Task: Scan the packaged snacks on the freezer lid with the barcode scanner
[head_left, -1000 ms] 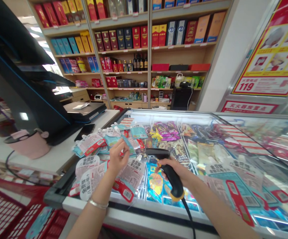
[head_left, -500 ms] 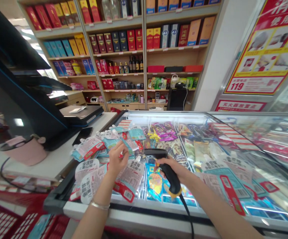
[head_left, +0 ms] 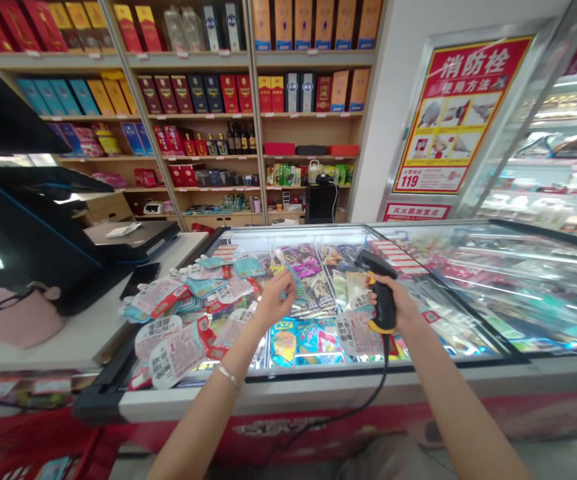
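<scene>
My left hand [head_left: 276,298], fingers closed, holds a spouted drink pouch [head_left: 297,283] over the glass top of the chest freezer. Its white cap and a strip of blue show past my fingers, while the rest is hidden. My right hand [head_left: 397,300] is wrapped round the handle of a black and yellow barcode scanner [head_left: 384,310], its head pointing up and left. Below and left of the scanner lies a pouch [head_left: 357,333], partly covered by it. Many similar pouches [head_left: 161,297] are heaped on the freezer's left end.
The scanner's cable [head_left: 378,387] hangs down the freezer's front [head_left: 318,367]. To the left, a counter [head_left: 88,333] bears a phone [head_left: 139,280], a scale [head_left: 133,237], a pink container [head_left: 16,317] and a black monitor stand. A red basket [head_left: 81,443] is at lower left. Stocked shelves [head_left: 193,117] stand behind.
My left hand has left the heap, moving right and slightly up with a pouch. My right hand has carried the scanner right and up. The camera view has turned to the right.
</scene>
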Demonstrator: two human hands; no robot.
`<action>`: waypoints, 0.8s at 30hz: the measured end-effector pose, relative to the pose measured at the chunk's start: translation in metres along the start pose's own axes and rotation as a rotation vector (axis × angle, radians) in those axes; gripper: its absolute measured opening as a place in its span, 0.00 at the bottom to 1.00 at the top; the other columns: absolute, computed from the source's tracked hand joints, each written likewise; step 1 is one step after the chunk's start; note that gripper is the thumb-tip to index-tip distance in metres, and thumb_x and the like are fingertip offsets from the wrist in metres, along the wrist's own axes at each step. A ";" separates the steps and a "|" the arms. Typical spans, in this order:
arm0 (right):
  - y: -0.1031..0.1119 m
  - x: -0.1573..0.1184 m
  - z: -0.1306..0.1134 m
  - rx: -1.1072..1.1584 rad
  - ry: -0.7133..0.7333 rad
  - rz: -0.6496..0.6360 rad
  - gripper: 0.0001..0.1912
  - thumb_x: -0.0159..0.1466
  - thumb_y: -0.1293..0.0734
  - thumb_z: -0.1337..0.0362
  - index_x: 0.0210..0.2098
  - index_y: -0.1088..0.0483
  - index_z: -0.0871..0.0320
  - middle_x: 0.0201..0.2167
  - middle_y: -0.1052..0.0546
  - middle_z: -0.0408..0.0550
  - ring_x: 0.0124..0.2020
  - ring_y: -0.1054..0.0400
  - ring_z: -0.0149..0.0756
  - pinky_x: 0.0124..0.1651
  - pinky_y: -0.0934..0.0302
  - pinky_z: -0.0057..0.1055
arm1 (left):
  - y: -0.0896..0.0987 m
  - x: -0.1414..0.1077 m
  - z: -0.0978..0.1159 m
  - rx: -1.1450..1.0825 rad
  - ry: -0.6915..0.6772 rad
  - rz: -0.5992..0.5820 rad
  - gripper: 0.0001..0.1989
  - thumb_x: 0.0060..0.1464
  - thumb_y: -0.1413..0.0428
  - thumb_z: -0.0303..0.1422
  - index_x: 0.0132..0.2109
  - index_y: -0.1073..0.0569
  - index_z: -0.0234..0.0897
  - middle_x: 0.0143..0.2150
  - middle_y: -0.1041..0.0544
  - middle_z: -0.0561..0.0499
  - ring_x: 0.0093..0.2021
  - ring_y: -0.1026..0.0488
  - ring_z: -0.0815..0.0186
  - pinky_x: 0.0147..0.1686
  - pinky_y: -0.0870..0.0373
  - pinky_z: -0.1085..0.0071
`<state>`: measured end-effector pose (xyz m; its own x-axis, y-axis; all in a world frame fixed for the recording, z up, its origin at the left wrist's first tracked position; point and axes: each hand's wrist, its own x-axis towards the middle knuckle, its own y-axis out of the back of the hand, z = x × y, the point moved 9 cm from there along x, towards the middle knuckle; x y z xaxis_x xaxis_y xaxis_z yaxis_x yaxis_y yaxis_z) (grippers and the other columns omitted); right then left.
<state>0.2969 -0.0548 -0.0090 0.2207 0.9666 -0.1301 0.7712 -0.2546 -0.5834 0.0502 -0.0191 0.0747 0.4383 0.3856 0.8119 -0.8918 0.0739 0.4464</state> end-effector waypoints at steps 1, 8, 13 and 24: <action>0.016 -0.008 -0.004 0.016 0.020 0.036 0.07 0.51 0.31 0.66 0.29 0.32 0.60 0.22 0.29 0.42 0.16 0.40 0.24 0.14 0.43 0.20 | -0.019 0.005 0.012 -0.047 -0.009 -0.028 0.10 0.49 0.54 0.21 0.26 0.47 0.39 0.26 0.41 0.54 0.28 0.42 0.70 0.29 0.45 0.73; 0.111 -0.035 -0.017 0.155 0.139 0.226 0.09 0.48 0.29 0.67 0.28 0.33 0.60 0.20 0.30 0.41 0.16 0.40 0.23 0.16 0.41 0.19 | -0.132 0.011 0.008 -0.313 0.196 -0.143 0.11 0.48 0.53 0.24 0.25 0.48 0.39 0.26 0.42 0.55 0.29 0.42 0.70 0.31 0.42 0.73; 0.151 -0.028 -0.018 0.191 0.170 0.265 0.10 0.47 0.30 0.68 0.29 0.33 0.60 0.21 0.30 0.41 0.16 0.40 0.24 0.15 0.40 0.20 | -0.146 0.000 -0.031 -0.050 0.330 -0.160 0.05 0.45 0.50 0.24 0.32 0.35 0.37 0.41 0.32 0.47 0.44 0.34 0.63 0.47 0.36 0.63; 0.165 -0.026 -0.016 0.218 0.192 0.271 0.10 0.48 0.30 0.67 0.29 0.34 0.58 0.22 0.31 0.41 0.17 0.41 0.23 0.16 0.39 0.19 | -0.204 -0.041 -0.025 0.234 0.101 -0.691 0.26 0.61 0.59 0.47 0.63 0.40 0.47 0.67 0.46 0.51 0.68 0.54 0.57 0.64 0.53 0.53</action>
<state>0.4280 -0.1219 -0.0886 0.5225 0.8369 -0.1631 0.5291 -0.4682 -0.7077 0.2111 -0.0274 -0.0591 0.8692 0.4058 0.2825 -0.3633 0.1366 0.9216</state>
